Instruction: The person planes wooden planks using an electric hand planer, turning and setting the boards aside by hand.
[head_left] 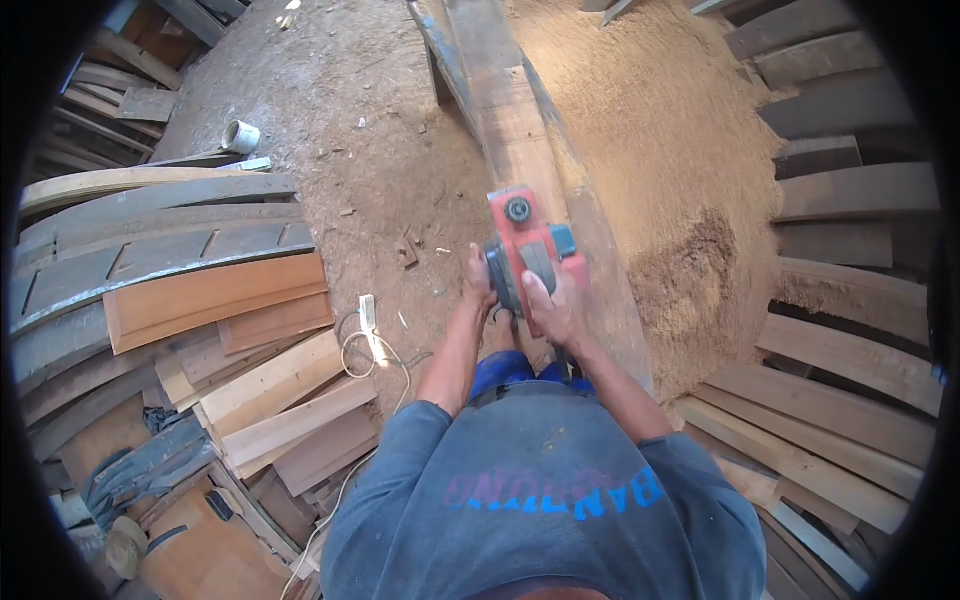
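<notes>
A red electric planer with a black knob at its front rests over a long wooden plank. My right hand is wrapped round the planer's rear handle. At the planer's left side, my left hand grips its black side part, and its fingertips are partly hidden by the tool. The plank lies lengthwise on a narrow bench that runs away from my body. Its wood looks paler and freshly planed in the middle stretch, greyer at the far end.
Sawdust covers the floor right of the bench. Stacked boards line the right, and more boards lie at left. A white extension socket with a looping cable lies by my left. A white bucket stands farther off.
</notes>
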